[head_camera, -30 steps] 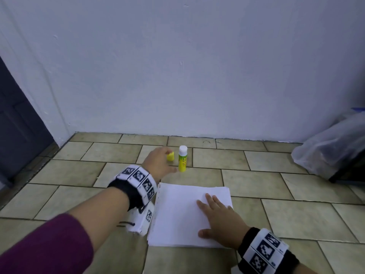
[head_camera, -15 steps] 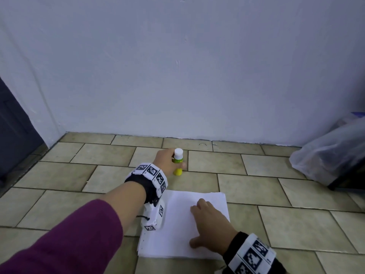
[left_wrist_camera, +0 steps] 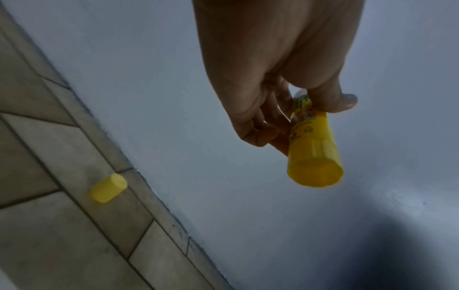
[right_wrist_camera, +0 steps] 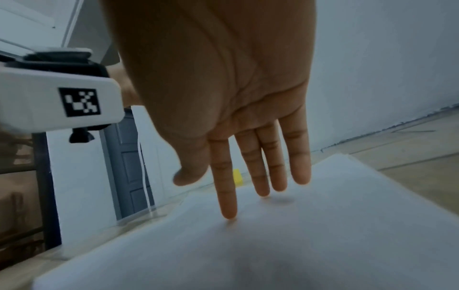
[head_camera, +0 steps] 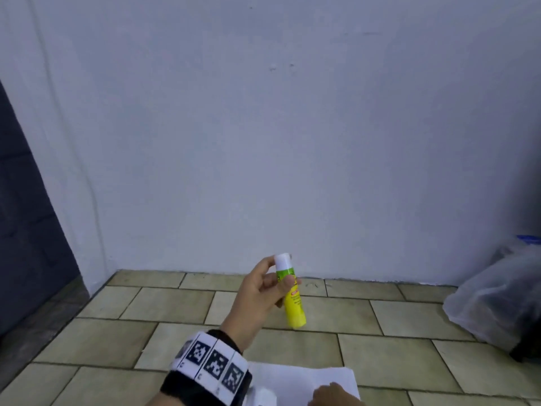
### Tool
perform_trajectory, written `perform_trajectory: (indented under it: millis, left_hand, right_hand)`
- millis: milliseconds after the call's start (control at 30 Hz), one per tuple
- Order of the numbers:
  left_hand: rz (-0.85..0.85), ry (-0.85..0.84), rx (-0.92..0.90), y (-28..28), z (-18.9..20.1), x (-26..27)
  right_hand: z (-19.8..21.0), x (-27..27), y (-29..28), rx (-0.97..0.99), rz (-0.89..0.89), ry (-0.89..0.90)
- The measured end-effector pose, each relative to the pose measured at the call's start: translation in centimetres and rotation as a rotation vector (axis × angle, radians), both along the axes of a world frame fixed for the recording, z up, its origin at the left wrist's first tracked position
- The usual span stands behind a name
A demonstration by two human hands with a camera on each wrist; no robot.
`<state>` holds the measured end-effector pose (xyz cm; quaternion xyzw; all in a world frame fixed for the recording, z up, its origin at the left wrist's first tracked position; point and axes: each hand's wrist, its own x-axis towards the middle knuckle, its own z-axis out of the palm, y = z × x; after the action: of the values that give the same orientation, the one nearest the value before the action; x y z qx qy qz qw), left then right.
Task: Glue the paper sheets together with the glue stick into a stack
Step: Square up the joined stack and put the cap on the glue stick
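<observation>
So the glue stick isn't standing on the floor by the wall anymore. A second ago it was upright on the tiles next to its cap, and now the left hand has it lifted clear and tipped, white glue end up, yellow base pointing down and away. The grip is a pinch: thumb and fingers curled round the upper barrel just under the green band, everything below the grip hanging free.

The cap is off and lies on its side on the floor, below and off to the side of the grip, close to the wall. So uncapping looks done, and the next job is probably flipping the stick to get the glue end down.

The right hand hasn't budged: fingers straight and spread, tips pressing the paper sheets flat on the floor, same as before. The stack sits below and behind the grip, toward the person.

Room-wise, there's open air all round the stick. The wall is beyond it, well apart. A plastic bag sits far off to the right. The nearest paper edge lies between the grip and the holding hand.
</observation>
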<state>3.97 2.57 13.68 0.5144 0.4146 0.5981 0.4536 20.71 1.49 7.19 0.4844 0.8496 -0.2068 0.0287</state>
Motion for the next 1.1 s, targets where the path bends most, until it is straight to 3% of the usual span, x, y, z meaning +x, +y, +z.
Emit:
perform_trajectory:
  millis: [67,167,300,400,500,633,700,800,867,1000,1100]
  left_hand:
    - [-0.020,-0.008,0.026,-0.4,0.8,0.4]
    - [0.002,-0.017,0.072,-0.7,1.9,0.6]
    - [0.000,-0.006,0.134,-1.3,2.8,1.2]
    - [0.019,-0.016,0.184,-1.3,3.1,1.7]
    - [0.041,-0.042,0.221,-1.5,3.6,1.8]
    - [0.067,-0.051,0.244,-1.7,3.6,1.9]
    - [0.080,-0.070,0.253,-1.7,3.6,1.9]
    - [0.084,-0.085,0.266,-1.7,3.8,1.8]
    - [0.085,-0.084,0.271,-1.7,3.8,1.9]
    - [0.094,-0.093,0.277,-1.6,3.7,2.1]
    - [0.108,-0.099,0.282,-1.6,3.8,2.1]
  right_hand:
    - [1.0,0.6,-0.2,-0.028,-0.017,0.079]
    - [2.4,1.2,-0.5,0.001,-0.184,0.607]
    - [5.6,0.1,-0.3,-0.528,-0.340,1.273]
    - [6.7,-0.8,-0.5,-0.634,-0.282,1.499]
    - [6.4,-1.5,-0.4,-0.545,-0.300,1.622]
    - [6.0,-1.6,-0.2,-0.277,-0.357,1.638]
    - [6.1,-1.9,-0.3,-0.327,-0.344,1.682]
    - [6.5,-2.0,-0.7,-0.592,-0.330,1.762]
    - [6.6,-1.9,-0.7,-0.545,-0.319,1.744]
    - [6.2,-2.0,-0.5,-0.257,-0.348,1.684]
    - [6.2,-2.2,-0.7,-0.428,-0.341,1.804]
